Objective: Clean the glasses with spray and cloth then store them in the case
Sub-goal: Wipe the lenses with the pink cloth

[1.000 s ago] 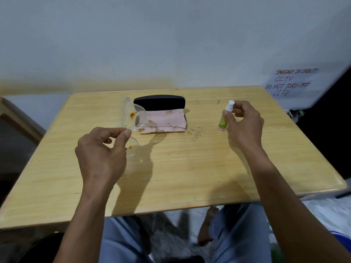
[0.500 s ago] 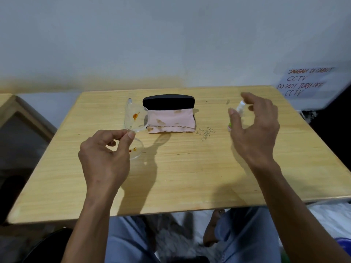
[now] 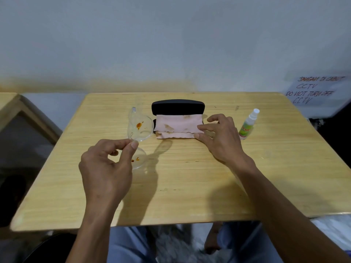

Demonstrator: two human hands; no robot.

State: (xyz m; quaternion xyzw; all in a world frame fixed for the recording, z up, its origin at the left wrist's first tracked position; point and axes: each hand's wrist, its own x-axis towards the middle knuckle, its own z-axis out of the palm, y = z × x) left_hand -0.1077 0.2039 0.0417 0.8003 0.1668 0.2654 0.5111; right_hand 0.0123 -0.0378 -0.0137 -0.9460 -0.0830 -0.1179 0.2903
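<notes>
My left hand [image 3: 108,166] pinches clear glasses [image 3: 139,128] at the bridge and holds them upright above the table; both lenses carry orange-red smears. A pink cloth [image 3: 177,126] with brown stains lies draped over the front of a black case [image 3: 177,107] at the table's far middle. My right hand [image 3: 218,137] is at the cloth's right edge, fingers spread and touching it. A small spray bottle [image 3: 248,124] with a white nozzle and green label stands on the table right of that hand.
The wooden table [image 3: 190,186] has its front edge close to my knees. A second table [image 3: 11,103] stands at the left. A paper notice [image 3: 319,92] hangs on the wall at the right.
My right hand set the spray bottle down on the table, let go of it and moved left to the cloth's edge. My left hand kept the glasses in place.
</notes>
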